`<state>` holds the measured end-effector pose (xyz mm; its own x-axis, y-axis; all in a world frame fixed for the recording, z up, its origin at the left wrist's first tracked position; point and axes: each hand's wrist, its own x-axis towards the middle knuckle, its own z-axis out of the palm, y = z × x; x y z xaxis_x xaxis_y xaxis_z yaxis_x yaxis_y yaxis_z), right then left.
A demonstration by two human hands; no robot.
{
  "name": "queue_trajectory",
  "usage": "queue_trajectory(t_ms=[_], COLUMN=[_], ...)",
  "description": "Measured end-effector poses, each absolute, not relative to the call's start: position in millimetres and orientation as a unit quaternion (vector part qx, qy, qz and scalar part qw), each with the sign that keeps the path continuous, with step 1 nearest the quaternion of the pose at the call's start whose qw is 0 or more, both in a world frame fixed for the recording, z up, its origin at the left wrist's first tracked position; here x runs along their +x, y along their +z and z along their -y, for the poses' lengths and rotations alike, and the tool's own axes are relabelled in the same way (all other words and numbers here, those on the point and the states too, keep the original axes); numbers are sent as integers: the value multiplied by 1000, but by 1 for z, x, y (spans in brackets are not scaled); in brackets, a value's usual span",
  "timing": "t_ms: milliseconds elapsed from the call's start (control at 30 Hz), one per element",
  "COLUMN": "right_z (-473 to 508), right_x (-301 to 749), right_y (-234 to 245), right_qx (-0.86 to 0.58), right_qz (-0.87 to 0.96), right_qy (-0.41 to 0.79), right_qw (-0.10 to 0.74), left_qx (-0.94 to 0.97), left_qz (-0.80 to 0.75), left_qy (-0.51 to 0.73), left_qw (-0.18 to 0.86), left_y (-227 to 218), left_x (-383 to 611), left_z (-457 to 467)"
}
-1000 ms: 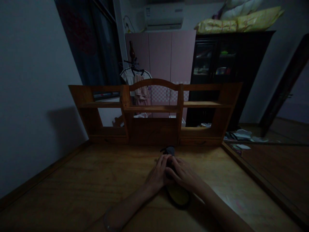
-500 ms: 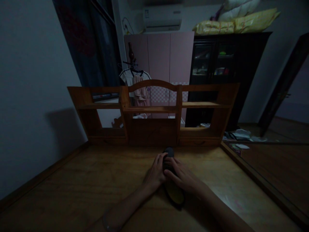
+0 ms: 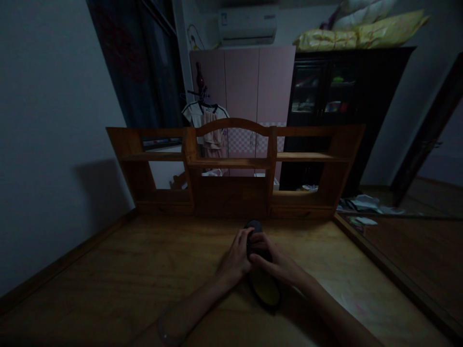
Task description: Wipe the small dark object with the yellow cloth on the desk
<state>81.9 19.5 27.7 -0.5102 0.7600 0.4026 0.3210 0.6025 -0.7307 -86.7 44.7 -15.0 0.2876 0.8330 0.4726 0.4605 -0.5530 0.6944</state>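
Dim room with a pale wall on the left and a wide wooden desk (image 3: 119,270) filling the lower half of the view. At the back edge of the desk stands a low wooden shelf unit (image 3: 235,166) with an arched middle section and open compartments on both sides. Behind it are a pink wardrobe (image 3: 242,82), an air conditioner (image 3: 248,24) high on the wall, clothes on a hanger (image 3: 206,120), and a dark glass-fronted cabinet (image 3: 333,96) with yellow bundles (image 3: 358,33) on top.

Near the middle of the desk, just in front of the shelf unit, lies a dark slipper (image 3: 262,270) with a yellowish insole, toe pointing away from the viewer. 2 bare hands meet over its front part. The left hand (image 3: 237,258) curls its fingers against the left side of the toe strap. The right hand (image 3: 278,262) lies across the strap from the right, fingers bent onto it. Both appear to grip the slipper, which rests on the desk
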Motion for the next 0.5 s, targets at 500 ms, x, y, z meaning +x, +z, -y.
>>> queue_trajectory(t_ms=[500], right_z=[-14], right_x=[68], right_y=[33], right_qx=[-390], right_qz=[873], right_qy=[34], right_qw=[292], left_qx=[795], left_qz=[-379], left_qy=[419], left_qw=[221], left_y=[-15], left_x=[-90], left_z=[-42])
